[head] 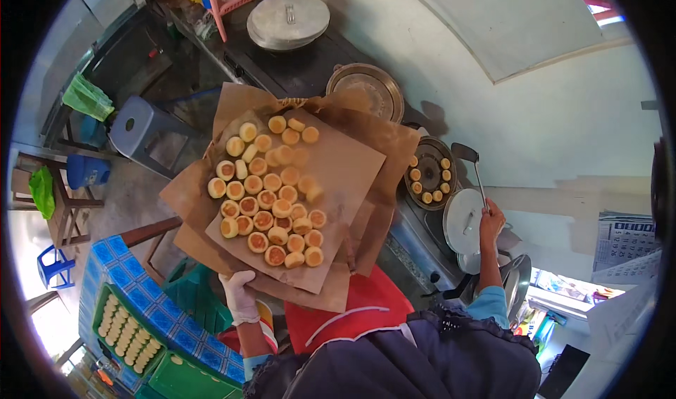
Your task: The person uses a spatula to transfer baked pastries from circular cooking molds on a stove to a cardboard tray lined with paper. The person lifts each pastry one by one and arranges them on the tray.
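My left hand (238, 294), in a white glove, grips the near edge of a paper-lined basket; its fingers are partly hidden under brown paper (348, 172). Many small round browned buns (264, 219) lie on the paper, mostly in its left and middle part. My right hand (492, 218) is bare and closed around the handle of a metal spatula (467, 153), whose dark blade is raised at the right of a round pan (430, 173). Several buns stand in a ring around that pan's rim. A round metal lid (465, 220) lies just below the pan, beside my right forearm.
Another round pan (388, 90) and a lidded pan (288, 18) stand farther along the stove. At lower left, a green tray (99, 314) of pale dough pieces rests on a blue-covered table (119, 256). A grey plastic stool (138, 124) is on the floor.
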A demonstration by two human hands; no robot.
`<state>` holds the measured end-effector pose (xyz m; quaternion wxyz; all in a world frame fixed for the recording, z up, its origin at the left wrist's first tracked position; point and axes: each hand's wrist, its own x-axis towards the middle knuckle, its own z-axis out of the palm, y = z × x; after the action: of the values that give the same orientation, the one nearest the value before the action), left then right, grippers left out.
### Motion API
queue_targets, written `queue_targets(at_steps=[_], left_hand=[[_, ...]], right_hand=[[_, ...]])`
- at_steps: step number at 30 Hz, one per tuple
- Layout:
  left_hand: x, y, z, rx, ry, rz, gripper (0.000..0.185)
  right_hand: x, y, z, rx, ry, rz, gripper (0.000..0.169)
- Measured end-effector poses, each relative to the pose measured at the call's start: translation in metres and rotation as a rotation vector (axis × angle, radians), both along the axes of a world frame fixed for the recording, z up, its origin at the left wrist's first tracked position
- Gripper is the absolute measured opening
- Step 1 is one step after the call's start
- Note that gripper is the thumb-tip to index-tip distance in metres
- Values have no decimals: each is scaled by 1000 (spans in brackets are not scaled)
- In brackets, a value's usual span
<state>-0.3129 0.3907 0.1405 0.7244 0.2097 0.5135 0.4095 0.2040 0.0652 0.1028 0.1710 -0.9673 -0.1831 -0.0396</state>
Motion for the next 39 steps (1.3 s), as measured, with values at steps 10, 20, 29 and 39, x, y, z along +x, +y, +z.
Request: queue_targets(at_steps=[10,20,29,39], left_hand=[[-22,-16,-127,-194,-67,1,70],[-36,-36,-208,-222,-206,-45,70],[-46,-44,-258,-211,-201,-26,68],[-64,-21,-256,-132,-30,-178,57]], right_hand=[[-22,21,-4,164,143,-196,38],[-65,27,7,268,118,11,37],[-90,-1,-8,332,175,-29,38],[-103,6,35,320,244,-112,34]])
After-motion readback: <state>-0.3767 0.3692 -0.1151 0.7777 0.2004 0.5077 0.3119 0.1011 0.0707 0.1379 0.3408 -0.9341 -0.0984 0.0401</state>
